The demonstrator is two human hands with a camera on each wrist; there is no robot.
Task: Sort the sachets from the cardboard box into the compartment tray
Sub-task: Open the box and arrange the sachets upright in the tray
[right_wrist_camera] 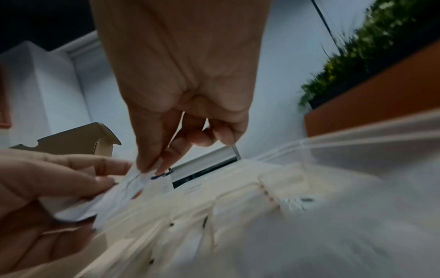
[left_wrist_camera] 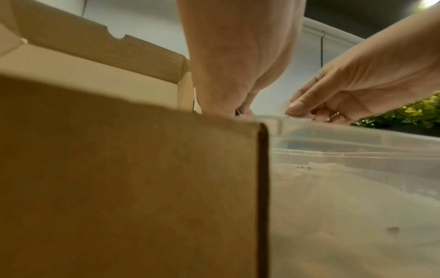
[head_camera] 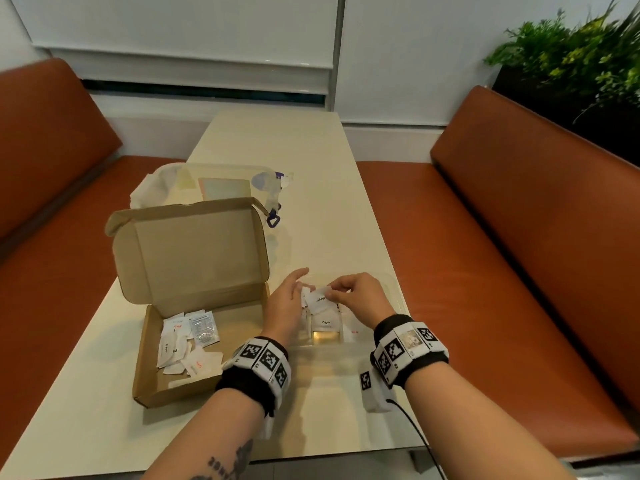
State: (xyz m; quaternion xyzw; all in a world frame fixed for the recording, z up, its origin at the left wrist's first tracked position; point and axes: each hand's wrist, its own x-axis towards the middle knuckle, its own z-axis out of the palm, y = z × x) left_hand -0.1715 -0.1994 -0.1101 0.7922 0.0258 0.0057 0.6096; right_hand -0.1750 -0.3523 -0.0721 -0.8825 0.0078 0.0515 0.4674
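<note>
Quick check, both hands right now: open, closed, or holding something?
Left hand: holds a bunch of white sachets.
Right hand: pinches one sachet above the compartment tray.

Open brown cardboard box (head_camera: 194,271): matt corrugated board, fluting visible along the cut lid edge in the left wrist view. Small white sachets (head_camera: 187,344) inside it: paper-like, creased, dull finish. Clear compartment tray (head_camera: 398,292) at the table's right edge: smooth translucent plastic. Cream table top (head_camera: 311,202): smooth with a faint sheen. Orange-brown bench seats (head_camera: 519,237): smooth upholstery, leather-like, slight gloss. Black wristbands (head_camera: 242,379): matt cloth.
</note>
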